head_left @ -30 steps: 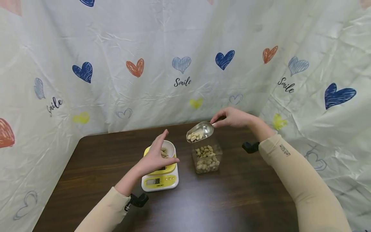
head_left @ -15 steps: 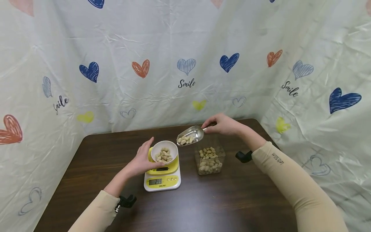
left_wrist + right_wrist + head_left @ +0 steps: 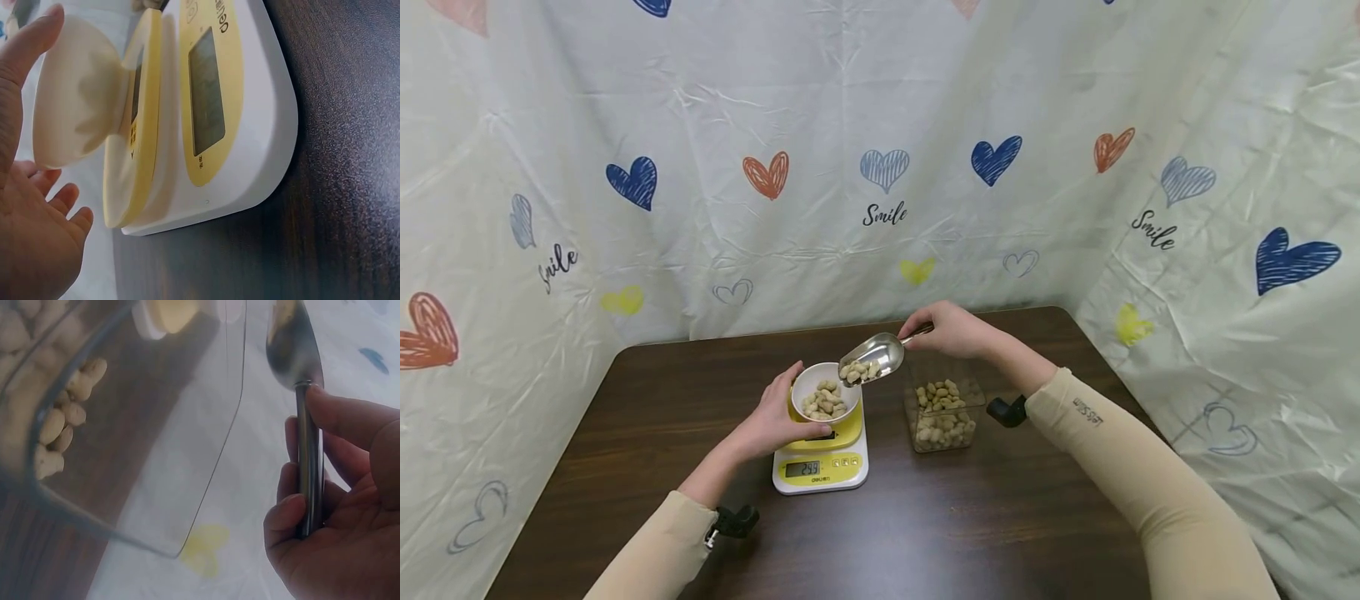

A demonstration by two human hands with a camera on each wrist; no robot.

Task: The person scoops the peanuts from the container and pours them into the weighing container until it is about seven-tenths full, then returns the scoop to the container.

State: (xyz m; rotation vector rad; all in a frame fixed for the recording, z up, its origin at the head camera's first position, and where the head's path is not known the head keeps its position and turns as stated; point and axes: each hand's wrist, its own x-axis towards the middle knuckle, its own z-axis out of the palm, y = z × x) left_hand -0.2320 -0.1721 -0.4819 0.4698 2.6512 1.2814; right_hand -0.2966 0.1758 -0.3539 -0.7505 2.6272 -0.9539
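My right hand [image 3: 951, 330] holds a metal scoop [image 3: 889, 351] by its handle, with the fingers wrapped round it in the right wrist view. Unshelled peanuts [image 3: 857, 372] lie in the scoop, whose lip hangs over the right rim of a white bowl [image 3: 806, 384]. More peanuts [image 3: 825, 403] are inside that bowl, which stands on a yellow and white kitchen scale [image 3: 853, 479]. Thumb and fingers of my left hand [image 3: 767, 423] curve round the bowl's left side; in the left wrist view the thumb touches its wall. The scale's display [image 3: 207, 94] reads about 29.9 in the head view.
A clear square container [image 3: 915, 429] of peanuts stands right of the scale, below my right forearm. Both stand on a dark wooden table [image 3: 1000, 533]. Behind it hangs a white curtain [image 3: 820, 267] printed with hearts.
The loaded scoop has moved left and down, from above the clear container to the bowl's rim. My left hand has come to the bowl's side. The head view has shifted slightly.
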